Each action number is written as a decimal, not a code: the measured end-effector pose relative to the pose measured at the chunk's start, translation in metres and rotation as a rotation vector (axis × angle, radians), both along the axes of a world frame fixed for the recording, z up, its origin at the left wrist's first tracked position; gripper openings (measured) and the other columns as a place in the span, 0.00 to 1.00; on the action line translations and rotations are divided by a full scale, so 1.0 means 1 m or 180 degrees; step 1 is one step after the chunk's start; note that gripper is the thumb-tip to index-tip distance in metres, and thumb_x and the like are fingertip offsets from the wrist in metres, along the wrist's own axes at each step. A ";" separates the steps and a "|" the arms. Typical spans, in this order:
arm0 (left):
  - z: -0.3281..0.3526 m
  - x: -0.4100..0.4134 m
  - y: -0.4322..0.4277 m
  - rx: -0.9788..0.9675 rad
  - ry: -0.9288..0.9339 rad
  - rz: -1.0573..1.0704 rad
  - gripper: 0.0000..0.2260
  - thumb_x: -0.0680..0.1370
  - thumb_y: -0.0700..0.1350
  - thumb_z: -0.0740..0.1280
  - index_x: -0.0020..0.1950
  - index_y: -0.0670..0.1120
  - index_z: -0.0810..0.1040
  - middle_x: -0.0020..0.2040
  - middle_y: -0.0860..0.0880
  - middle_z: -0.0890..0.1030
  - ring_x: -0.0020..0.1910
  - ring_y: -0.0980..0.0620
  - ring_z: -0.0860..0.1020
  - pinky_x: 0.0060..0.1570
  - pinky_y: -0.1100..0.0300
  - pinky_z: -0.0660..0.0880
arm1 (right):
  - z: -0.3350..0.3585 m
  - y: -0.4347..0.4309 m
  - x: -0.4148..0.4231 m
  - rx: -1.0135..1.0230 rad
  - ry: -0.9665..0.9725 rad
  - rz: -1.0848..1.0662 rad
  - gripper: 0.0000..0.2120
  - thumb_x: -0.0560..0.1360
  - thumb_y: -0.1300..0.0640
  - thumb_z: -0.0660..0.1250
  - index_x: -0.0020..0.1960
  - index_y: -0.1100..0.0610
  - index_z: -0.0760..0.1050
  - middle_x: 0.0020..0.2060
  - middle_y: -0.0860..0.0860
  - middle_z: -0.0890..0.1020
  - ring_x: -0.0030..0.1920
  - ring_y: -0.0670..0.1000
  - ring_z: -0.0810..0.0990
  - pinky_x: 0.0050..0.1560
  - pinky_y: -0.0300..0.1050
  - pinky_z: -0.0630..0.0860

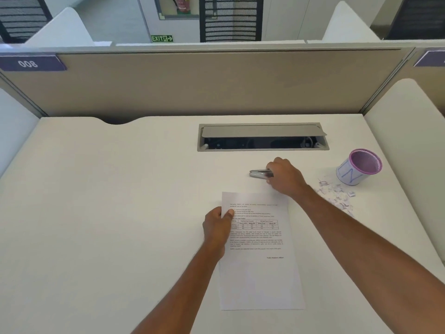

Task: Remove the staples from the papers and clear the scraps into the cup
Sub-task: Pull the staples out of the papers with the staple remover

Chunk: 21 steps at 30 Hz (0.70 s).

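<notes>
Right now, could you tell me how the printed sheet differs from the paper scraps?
The printed sheet is whole; the paper scraps are small torn bits. The left hand holds the sheet's edge; no hand touches the scraps. The sheet lies centrally, the scraps beside the cup. Both lie on the desk.

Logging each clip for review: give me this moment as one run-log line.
left hand: pinches papers edge | right hand: grips staple remover on desk | scraps: loose beside cup

The white desk [120, 213] bears a printed paper [260, 273], a staple remover [258, 174], scraps [337, 194] and a cup [358, 167].
</notes>
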State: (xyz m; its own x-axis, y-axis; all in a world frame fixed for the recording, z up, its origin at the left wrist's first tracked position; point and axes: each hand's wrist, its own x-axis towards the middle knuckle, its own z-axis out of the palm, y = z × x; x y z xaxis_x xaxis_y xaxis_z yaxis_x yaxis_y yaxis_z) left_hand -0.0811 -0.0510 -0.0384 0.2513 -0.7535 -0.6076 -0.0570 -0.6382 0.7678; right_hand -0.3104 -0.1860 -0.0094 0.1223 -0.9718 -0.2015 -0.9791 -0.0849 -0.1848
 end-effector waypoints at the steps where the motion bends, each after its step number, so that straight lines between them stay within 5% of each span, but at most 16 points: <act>1: 0.000 0.000 0.000 0.0000 -0.0010 -0.0010 0.07 0.85 0.48 0.70 0.52 0.48 0.85 0.49 0.49 0.90 0.51 0.44 0.88 0.56 0.43 0.87 | 0.001 0.000 0.001 -0.0009 0.0042 0.0034 0.10 0.80 0.56 0.72 0.59 0.57 0.78 0.57 0.53 0.76 0.60 0.56 0.75 0.52 0.56 0.80; 7: 0.002 -0.001 0.003 -0.0046 -0.0076 -0.0095 0.07 0.86 0.49 0.69 0.53 0.48 0.85 0.50 0.50 0.89 0.51 0.44 0.88 0.55 0.43 0.87 | 0.016 0.006 -0.005 0.0186 -0.0147 0.0085 0.11 0.76 0.54 0.69 0.57 0.49 0.72 0.54 0.47 0.79 0.52 0.53 0.77 0.47 0.50 0.72; 10: 0.003 0.000 0.005 -0.0078 -0.0055 -0.0101 0.07 0.86 0.49 0.69 0.53 0.48 0.85 0.49 0.50 0.89 0.51 0.44 0.88 0.55 0.44 0.87 | 0.028 0.014 -0.010 0.0387 -0.1219 -0.0412 0.13 0.73 0.51 0.72 0.55 0.46 0.73 0.49 0.46 0.82 0.48 0.53 0.82 0.45 0.51 0.76; 15: 0.004 0.001 0.010 -0.0138 0.0049 -0.0094 0.07 0.85 0.49 0.69 0.52 0.51 0.85 0.48 0.52 0.90 0.51 0.45 0.89 0.56 0.41 0.87 | 0.037 0.030 -0.006 0.0249 -0.2708 -0.1042 0.16 0.71 0.48 0.82 0.55 0.49 0.80 0.51 0.47 0.88 0.55 0.47 0.87 0.52 0.48 0.85; 18: 0.006 0.001 0.013 -0.0158 0.0066 -0.0128 0.07 0.85 0.50 0.69 0.52 0.51 0.85 0.48 0.53 0.90 0.51 0.45 0.89 0.57 0.40 0.87 | 0.037 0.036 -0.004 0.0376 -0.3394 -0.1290 0.15 0.76 0.54 0.81 0.59 0.53 0.81 0.53 0.54 0.89 0.58 0.58 0.88 0.60 0.57 0.86; 21: 0.006 0.001 0.017 -0.0158 0.0052 -0.0213 0.07 0.85 0.50 0.68 0.53 0.51 0.85 0.49 0.53 0.90 0.50 0.46 0.89 0.56 0.41 0.87 | 0.045 0.041 0.003 0.0457 -0.3780 -0.1335 0.16 0.78 0.55 0.79 0.63 0.57 0.80 0.53 0.56 0.89 0.58 0.55 0.88 0.60 0.56 0.86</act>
State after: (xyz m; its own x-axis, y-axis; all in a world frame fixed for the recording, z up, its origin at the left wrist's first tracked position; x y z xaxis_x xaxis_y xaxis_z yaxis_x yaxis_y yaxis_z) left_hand -0.0802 -0.0337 -0.0323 0.1898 -0.7975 -0.5727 -0.0853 -0.5944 0.7996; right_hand -0.3075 -0.1454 0.0361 -0.0116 -0.9582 -0.2859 -0.1517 0.2842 -0.9467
